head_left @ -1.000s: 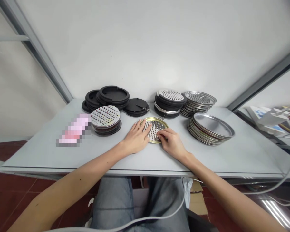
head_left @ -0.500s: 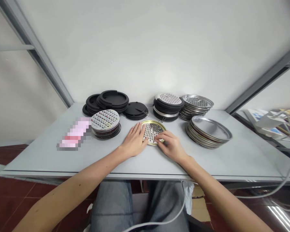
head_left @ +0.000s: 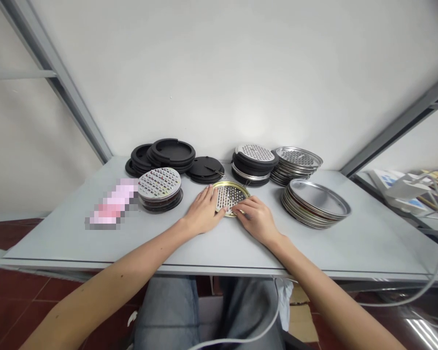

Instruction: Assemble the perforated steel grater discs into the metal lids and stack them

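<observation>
A round tin with a gold rim (head_left: 229, 183) lies on the table between my hands, with a perforated metal plate (head_left: 226, 198) inside it. My left hand (head_left: 204, 211) rests on the tin's left edge, fingers stretched out and thumb on the plate. At the tin's right side, my right hand (head_left: 256, 218) has its thumb and fingertips pinched together over the plate; whatever is between them is too small to make out. Close to the left hand is a stack topped by a silver perforated disc (head_left: 159, 183).
Black round rings (head_left: 173, 150) and a black disc (head_left: 204, 167) stand along the back. Behind the tin is a black stack with a perforated top (head_left: 255, 152). Stacks of metal discs (head_left: 301, 158) and lids (head_left: 319, 197) are at right. A blurred pink item (head_left: 113, 204) lies at left.
Both hands stay at the tin with only slight finger shifts. The view has tilted a little, so the objects at the back appear slightly lower.
</observation>
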A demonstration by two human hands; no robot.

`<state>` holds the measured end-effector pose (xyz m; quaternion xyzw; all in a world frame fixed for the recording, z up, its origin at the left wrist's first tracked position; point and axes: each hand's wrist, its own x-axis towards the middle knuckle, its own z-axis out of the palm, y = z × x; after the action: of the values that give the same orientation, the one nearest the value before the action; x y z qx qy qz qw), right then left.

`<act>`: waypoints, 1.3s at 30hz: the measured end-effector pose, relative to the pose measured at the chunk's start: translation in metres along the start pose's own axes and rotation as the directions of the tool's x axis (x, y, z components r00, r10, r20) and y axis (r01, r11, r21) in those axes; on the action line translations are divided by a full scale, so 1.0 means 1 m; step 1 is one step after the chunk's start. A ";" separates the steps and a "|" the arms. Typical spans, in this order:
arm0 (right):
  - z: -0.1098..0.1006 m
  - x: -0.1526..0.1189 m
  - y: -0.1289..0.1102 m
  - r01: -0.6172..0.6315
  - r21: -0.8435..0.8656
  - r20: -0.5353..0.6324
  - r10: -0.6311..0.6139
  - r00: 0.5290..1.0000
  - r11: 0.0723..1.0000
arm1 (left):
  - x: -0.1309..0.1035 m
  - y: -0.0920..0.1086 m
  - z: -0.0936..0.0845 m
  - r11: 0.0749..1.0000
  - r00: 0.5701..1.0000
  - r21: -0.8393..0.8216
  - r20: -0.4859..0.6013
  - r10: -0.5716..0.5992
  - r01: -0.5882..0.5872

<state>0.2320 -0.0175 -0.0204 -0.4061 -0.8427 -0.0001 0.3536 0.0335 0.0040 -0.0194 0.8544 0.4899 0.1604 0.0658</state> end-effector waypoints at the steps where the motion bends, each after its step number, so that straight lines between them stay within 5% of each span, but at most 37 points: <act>1: 0.000 0.000 0.000 0.004 -0.004 0.000 -0.004 1.000 1.000 | 0.000 0.000 -0.001 1.000 1.000 -0.001 0.019 0.006 -0.006; 7: -0.001 0.002 0.002 -0.011 0.041 0.077 0.008 0.997 0.999 | -0.001 -0.002 -0.005 1.000 0.994 -0.014 0.107 0.008 -0.007; 16: -0.007 0.003 0.002 0.054 0.002 0.214 -0.053 0.975 0.999 | -0.001 -0.002 -0.004 1.000 0.997 -0.019 0.079 0.000 0.001; 39: 0.002 0.004 -0.011 0.061 -0.115 0.194 -0.038 0.980 0.992 | 0.000 0.002 -0.003 0.999 0.995 0.026 0.100 -0.024 0.022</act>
<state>0.2219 -0.0216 -0.0167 -0.4036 -0.8810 -0.0205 0.2459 0.0345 0.0027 -0.0157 0.8565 0.4977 0.1104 0.0814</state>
